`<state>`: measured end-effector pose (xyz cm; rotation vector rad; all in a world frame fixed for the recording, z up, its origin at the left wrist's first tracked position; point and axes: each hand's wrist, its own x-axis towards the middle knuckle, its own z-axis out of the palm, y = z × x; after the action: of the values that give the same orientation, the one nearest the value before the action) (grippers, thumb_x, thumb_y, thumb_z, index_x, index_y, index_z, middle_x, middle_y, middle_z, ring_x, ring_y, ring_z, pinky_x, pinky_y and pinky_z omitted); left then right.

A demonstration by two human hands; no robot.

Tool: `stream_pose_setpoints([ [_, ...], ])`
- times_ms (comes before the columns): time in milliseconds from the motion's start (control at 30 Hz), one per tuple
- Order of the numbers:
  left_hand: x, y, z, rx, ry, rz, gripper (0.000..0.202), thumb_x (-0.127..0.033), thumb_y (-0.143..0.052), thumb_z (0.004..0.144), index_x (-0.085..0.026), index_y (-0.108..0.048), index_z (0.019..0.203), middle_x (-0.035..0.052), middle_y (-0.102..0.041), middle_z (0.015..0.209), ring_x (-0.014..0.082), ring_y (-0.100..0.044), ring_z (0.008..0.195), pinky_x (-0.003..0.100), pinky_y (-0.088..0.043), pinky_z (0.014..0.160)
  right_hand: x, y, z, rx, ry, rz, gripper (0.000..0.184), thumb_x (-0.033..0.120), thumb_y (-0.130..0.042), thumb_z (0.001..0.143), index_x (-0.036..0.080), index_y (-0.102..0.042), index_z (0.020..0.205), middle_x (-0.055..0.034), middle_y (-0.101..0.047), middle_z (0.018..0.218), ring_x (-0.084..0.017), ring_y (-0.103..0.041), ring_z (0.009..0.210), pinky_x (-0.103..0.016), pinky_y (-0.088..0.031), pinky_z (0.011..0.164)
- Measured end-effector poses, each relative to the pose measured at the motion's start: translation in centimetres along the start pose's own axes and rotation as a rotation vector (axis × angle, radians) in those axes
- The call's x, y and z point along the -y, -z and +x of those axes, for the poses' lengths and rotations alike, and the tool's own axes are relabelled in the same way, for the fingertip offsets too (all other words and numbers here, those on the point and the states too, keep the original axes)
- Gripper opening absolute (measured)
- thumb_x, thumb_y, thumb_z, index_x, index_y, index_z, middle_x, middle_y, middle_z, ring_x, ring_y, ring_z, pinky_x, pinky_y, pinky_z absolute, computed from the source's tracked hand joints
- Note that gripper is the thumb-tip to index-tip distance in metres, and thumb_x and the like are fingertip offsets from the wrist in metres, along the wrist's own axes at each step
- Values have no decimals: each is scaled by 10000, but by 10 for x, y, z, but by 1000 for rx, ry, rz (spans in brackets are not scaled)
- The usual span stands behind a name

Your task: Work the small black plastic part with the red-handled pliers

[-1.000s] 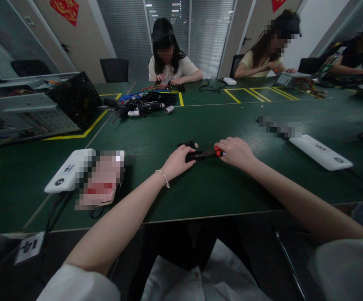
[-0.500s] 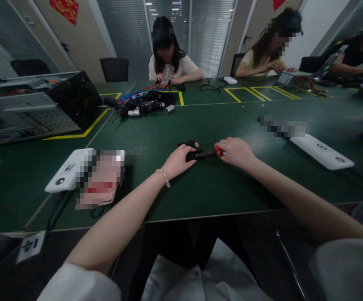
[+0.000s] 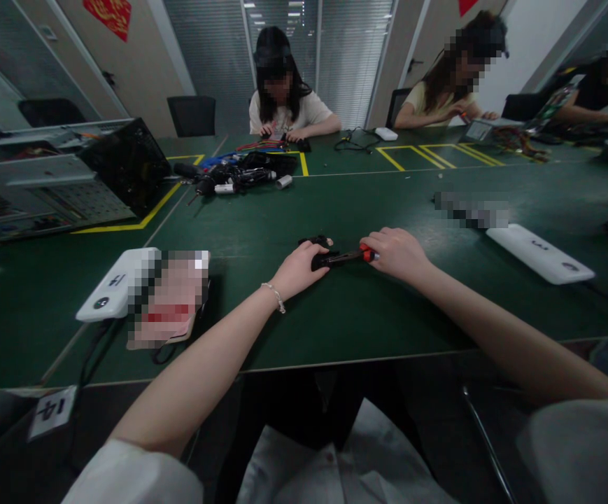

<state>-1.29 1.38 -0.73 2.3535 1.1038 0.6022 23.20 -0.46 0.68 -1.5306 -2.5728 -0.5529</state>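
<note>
Head camera shows my left hand (image 3: 297,269) gripping a small black part (image 3: 318,261) on the dark green table (image 3: 366,308) while my right hand (image 3: 397,253) clasps a red-handled screwdriver (image 3: 346,257) against it.

left hand (image 3: 298,269) clenched, right hand (image 3: 395,253) gripping

We read "14" on a tag (image 3: 52,413) at the table's (image 3: 387,322) near left edge; other marks are illegible.
</note>
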Motion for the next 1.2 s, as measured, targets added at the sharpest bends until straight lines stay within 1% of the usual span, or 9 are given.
stream_pose_setpoints([
  [300,0,0,0,-7,-9,14,306,-233,-619,794,-162,-596,1091,82,-556,1126,209,-580,956,361,-500,832,1,-4,0,58,-47,69,253,253,-499,781,170,-649,967,-69,-670,911,-201,-564,788,-311,-397,673],
  [433,-2,1,0,-4,-6,24,313,-229,-621,795,-167,-592,1100,82,-559,1120,212,-579,979,367,-488,862,0,-2,0,31,-20,17,258,239,-490,778,161,-646,969,-89,-666,918,-214,-554,797,-324,-382,674],
  [567,-5,3,-1,13,17,20,319,-236,-621,800,-170,-590,1111,80,-555,1126,212,-584,966,368,-496,847,-1,-2,0,7,5,0,264,238,-480,782,164,-646,973,-100,-668,924,-213,-549,785,-327,-377,669],
  [833,-5,2,-1,4,7,19,308,-229,-620,799,-166,-598,1099,79,-560,1121,210,-578,976,360,-493,852,0,-5,0,44,-33,74,257,264,-500,781,167,-649,965,-83,-675,936,-211,-566,804,-329,-412,697],
  [933,-4,1,0,11,17,10,318,-237,-622,797,-162,-596,1106,81,-555,1126,205,-583,955,350,-504,818,0,-6,0,48,-44,79,250,272,-497,780,182,-652,954,-74,-676,922,-207,-565,786,-325,-414,678],
  [1033,-3,1,0,14,24,2,327,-241,-622,798,-164,-589,1114,83,-549,1142,204,-585,951,350,-508,807,1,-3,0,51,-40,63,251,272,-484,786,186,-652,952,-72,-675,900,-205,-560,771,-321,-406,662],
  [1200,-2,0,0,5,11,7,319,-238,-621,799,-166,-591,1108,84,-548,1145,212,-582,976,366,-499,839,1,0,0,21,-6,-1,270,241,-471,790,149,-646,974,-98,-667,929,-217,-550,798,-331,-396,696],
])
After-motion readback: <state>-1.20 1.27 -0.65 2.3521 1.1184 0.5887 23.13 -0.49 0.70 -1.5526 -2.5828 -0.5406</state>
